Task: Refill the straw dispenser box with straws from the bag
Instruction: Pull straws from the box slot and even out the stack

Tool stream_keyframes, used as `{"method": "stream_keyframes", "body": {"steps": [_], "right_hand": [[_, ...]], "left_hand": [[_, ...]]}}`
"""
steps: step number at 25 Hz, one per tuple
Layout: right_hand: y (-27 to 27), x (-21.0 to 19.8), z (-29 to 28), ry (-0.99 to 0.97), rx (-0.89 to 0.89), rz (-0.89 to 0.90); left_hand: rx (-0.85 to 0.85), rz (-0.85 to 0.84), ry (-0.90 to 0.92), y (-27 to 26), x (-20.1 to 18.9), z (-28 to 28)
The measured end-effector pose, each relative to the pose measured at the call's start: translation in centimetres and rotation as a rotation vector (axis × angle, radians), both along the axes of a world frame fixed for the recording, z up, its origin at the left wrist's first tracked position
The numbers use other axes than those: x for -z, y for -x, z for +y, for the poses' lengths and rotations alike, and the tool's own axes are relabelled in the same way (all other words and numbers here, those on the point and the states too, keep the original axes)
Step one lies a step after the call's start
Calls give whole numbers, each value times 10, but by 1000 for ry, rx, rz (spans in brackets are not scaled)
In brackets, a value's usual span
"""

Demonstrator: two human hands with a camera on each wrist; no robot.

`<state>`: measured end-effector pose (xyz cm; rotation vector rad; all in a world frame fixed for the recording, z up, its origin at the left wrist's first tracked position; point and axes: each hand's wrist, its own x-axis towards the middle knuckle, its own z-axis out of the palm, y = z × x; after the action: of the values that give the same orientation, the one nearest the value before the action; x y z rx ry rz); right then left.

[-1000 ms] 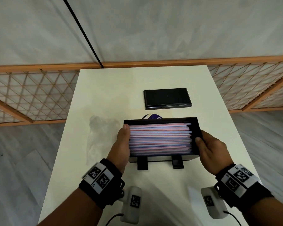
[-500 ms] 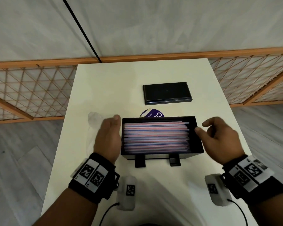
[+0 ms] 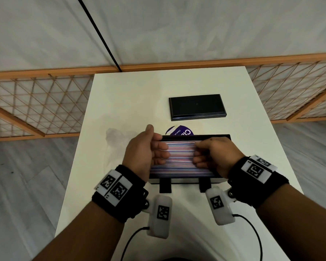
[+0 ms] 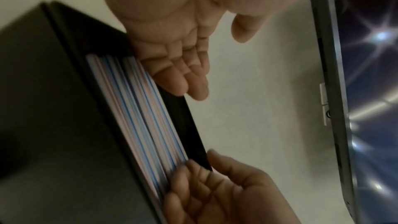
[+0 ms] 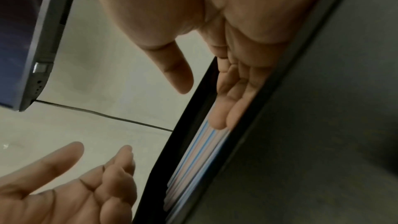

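Note:
The black straw dispenser box (image 3: pixel 196 136) stands open on the white table (image 3: pixel 132 98), packed with pink, blue and white straws (image 3: pixel 181 157). My left hand (image 3: pixel 149 153) lies over the left part of the straws with its fingers flat on them and the thumb raised. From the other side, my right hand (image 3: pixel 209 157) rests on the straws with extended fingers. The left wrist view shows the left hand (image 4: pixel 185 67) flat along the straws (image 4: pixel 137 117). In the right wrist view the right hand (image 5: pixel 232 83) lies on the straws (image 5: pixel 193 159). A crumpled clear bag (image 3: pixel 115 136) lies left of the box.
The box's black lid (image 3: pixel 197 106) lies flat on the table behind the box. A purple round label (image 3: pixel 179 131) peeks out just behind the box's rear wall. A wooden lattice fence (image 3: pixel 36 102) runs behind the table, with grey floor on both sides.
Both hands have left the ends of the box and moved inward onto the top of the straws. The box now stands on the table.

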<state>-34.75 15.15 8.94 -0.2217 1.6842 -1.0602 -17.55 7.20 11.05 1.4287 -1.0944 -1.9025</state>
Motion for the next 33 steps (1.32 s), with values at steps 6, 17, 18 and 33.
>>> {"method": "stream_keyframes", "body": {"steps": [6,17,18,33], "right_hand": [[10,-5,-1,1,3,-118],[3,0,-4,-18,49,-235],[2,0,-3,-7,57,-251],[2,5,-5,63,150,-353]], "left_hand": [[11,-7,-46,7,1,3],[179,-147,-297,31,12,5],[193,-166,-304,33,13,5],[314,-338,-242,33,17,2]]}}
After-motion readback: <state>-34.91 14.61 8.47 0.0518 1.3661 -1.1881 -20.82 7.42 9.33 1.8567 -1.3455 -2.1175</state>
